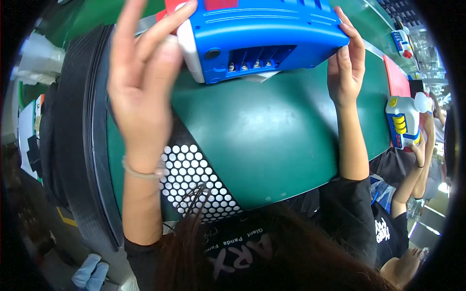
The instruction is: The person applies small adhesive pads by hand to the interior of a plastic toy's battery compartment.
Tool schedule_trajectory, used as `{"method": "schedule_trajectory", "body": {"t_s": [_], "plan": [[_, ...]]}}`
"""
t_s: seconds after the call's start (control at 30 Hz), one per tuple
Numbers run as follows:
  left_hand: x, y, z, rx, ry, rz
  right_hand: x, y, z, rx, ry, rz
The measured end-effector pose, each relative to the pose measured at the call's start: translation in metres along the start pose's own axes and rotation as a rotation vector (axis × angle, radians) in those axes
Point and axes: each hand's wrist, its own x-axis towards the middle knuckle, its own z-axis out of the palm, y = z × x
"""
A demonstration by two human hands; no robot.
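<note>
A blue plastic toy point(272, 36) with red and white parts is raised over the green table at the top. Its battery compartment point(262, 58) faces me without a cover, and metal springs show along the lower edge. My right hand point(348, 68) grips the toy's right end, thumb below and fingers behind. At the white left end is my left hand point(145, 82), partly blurred, its fingers spread apart. One fingertip touches the red and white part, and the thumb lies close to the white edge.
A black sheet with white round stickers point(196, 182) lies on the green tabletop point(262, 145). Along the left runs a black belt-like edge point(85, 136). At right, a co-worker's hand point(418, 150) holds a white, blue and yellow toy point(403, 121) by a red mat point(395, 77).
</note>
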Motion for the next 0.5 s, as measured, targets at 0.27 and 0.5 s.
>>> {"method": "schedule_trajectory", "body": {"t_s": [0.27,0.5], "plan": [[-0.06,0.075,-0.061,0.593,-0.161,-0.395,0.003,-0.023,0.019,-0.52,0.145,-0.18],[-0.15,0.055,-0.066,0.283,0.222,-0.537,-0.006,-0.067,0.092,-0.662,-0.537,-0.328]]}}
